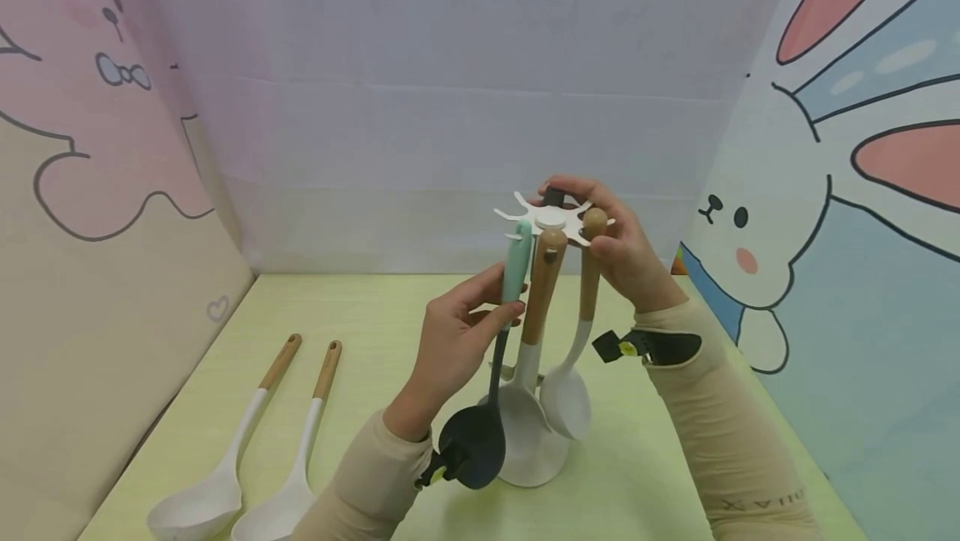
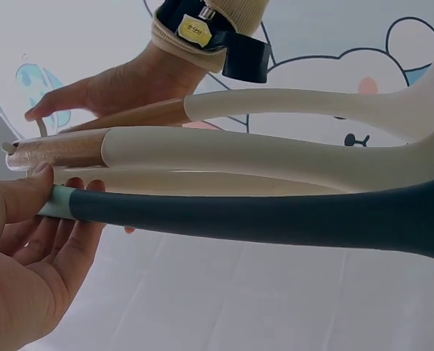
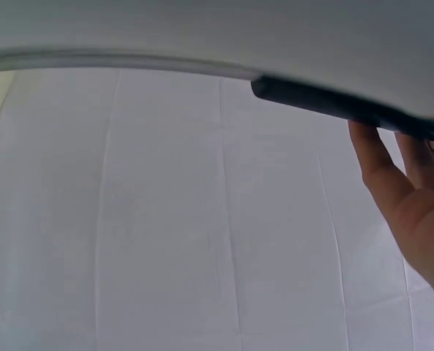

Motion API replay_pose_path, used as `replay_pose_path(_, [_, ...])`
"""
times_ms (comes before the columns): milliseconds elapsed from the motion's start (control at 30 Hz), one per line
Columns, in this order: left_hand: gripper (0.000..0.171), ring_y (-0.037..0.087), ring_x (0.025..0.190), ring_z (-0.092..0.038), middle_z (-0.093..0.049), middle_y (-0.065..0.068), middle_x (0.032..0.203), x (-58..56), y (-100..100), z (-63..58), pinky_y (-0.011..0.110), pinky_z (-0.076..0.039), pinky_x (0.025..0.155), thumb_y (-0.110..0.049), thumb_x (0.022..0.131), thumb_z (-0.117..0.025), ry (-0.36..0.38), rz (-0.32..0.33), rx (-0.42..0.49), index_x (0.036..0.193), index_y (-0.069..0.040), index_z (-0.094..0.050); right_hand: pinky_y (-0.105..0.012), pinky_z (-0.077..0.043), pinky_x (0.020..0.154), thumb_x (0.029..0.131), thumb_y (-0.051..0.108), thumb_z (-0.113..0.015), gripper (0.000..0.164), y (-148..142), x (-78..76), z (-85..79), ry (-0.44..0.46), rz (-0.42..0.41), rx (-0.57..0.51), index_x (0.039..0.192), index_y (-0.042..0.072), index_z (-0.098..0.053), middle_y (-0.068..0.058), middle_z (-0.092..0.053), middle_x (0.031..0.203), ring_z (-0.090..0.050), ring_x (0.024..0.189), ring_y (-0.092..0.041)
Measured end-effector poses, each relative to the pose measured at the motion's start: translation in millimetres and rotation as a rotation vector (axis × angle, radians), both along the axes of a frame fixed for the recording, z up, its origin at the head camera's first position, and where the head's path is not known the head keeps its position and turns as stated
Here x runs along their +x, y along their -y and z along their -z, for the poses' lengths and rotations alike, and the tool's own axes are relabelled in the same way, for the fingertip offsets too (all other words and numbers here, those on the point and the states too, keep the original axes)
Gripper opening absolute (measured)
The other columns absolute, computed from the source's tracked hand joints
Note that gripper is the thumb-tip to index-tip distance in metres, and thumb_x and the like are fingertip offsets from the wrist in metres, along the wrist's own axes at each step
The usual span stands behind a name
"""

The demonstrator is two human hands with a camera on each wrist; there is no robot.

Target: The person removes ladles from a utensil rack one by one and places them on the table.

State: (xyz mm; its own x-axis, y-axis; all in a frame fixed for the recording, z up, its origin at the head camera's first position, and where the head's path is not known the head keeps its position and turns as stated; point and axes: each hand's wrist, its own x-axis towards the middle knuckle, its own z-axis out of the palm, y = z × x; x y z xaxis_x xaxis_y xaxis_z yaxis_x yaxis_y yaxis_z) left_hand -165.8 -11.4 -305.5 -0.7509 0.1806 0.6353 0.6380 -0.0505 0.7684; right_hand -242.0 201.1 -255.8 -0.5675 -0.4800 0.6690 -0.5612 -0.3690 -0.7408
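A white utensil rack (image 1: 550, 220) with hooked arms and a round base stands upright. My left hand (image 1: 457, 337) pinches the mint-green handle of a black ladle (image 1: 474, 441), held upright against the rack's front left, its top by a hook. My right hand (image 1: 618, 232) grips the rack's top, thumb in front beside a wooden-handled white ladle (image 1: 567, 399). Another white utensil with a wooden handle (image 1: 543, 291) hangs at the front. A dark piece (image 1: 553, 196) shows at the rack's back, under the right fingers; the right wrist view shows fingers touching a dark bar (image 3: 312, 96).
Two white utensils with wooden handles, one a ladle (image 1: 198, 508) and one beside it (image 1: 285, 508), lie on the left of the pale green table (image 1: 375, 308). A pale back wall (image 1: 450, 107) and side panels with cartoon figures enclose the table.
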Motion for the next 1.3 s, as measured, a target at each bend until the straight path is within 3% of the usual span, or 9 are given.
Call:
replay_pose_path(367, [0.046,0.030,0.087,-0.071,-0.070,0.021,0.100,1.7,11,-2.6,0.033,-0.060,0.073,0.008,0.086,-0.071,-0.015,-0.023,-0.027,0.131,0.009,-0.059,-0.032,-0.044,0.101,0.079,0.052,-0.080,0.072,2,4.4,0.1,0.022,0.017,-0.011,0.137,0.017,-0.055,-0.008,-0.058,0.132,-0.054,0.125,-0.020])
replay_pose_path(600, [0.044,0.019,0.087,-0.071,-0.071,0.019,0.099,7.3,24,-9.8,0.035,-0.060,0.073,0.010,0.085,-0.071,-0.076,-0.056,-0.012,0.129,0.009,-0.061,-0.031,-0.042,0.102,0.080,0.050,-0.080,0.070,2,8.9,-1.7,0.025,0.053,-0.008,0.137,0.018,-0.055,-0.007,-0.058,0.132,-0.055,0.124,-0.020])
replay_pose_path(767, [0.044,0.020,0.086,-0.071,-0.071,0.019,0.097,9.0,36,-14.0,0.036,-0.061,0.072,0.011,0.083,-0.072,-0.097,-0.073,-0.015,0.127,0.009,-0.062,-0.029,-0.043,0.101,0.080,0.050,-0.080,0.069,2,10.9,-2.1,0.023,0.081,-0.012,0.136,0.019,-0.056,-0.007,-0.059,0.131,-0.055,0.122,-0.019])
replay_pose_path(1000, [0.040,0.012,0.080,-0.070,-0.070,0.021,0.093,5.4,52,-13.6,0.035,-0.061,0.069,0.013,0.084,-0.070,-0.036,-0.132,-0.009,0.124,0.009,-0.063,-0.027,-0.045,0.100,0.080,0.048,-0.081,0.068,1,13.2,-2.2,0.036,0.108,-0.023,0.135,0.017,-0.057,-0.009,-0.059,0.130,-0.055,0.119,-0.018])
replay_pose_path(1167, [0.039,0.016,0.079,-0.071,-0.072,0.009,0.094,1.6,64,-11.3,0.035,-0.061,0.068,0.012,0.084,-0.071,0.037,-0.185,-0.015,0.122,0.006,-0.064,-0.028,-0.044,0.099,0.081,0.047,-0.081,0.064,0,14.1,-1.8,0.041,0.125,-0.009,0.134,0.020,-0.057,-0.006,-0.057,0.132,-0.054,0.119,-0.018])
replay_pose_path(1300, [0.040,0.012,0.080,-0.071,-0.072,0.005,0.095,-2.8,72,-9.0,0.035,-0.061,0.068,0.012,0.084,-0.072,0.080,-0.205,-0.021,0.123,0.005,-0.063,-0.030,-0.039,0.095,0.079,0.049,-0.081,0.064,0,16.9,-2.0,0.035,0.174,0.004,0.132,0.021,-0.059,-0.003,-0.055,0.131,-0.051,0.119,-0.017])
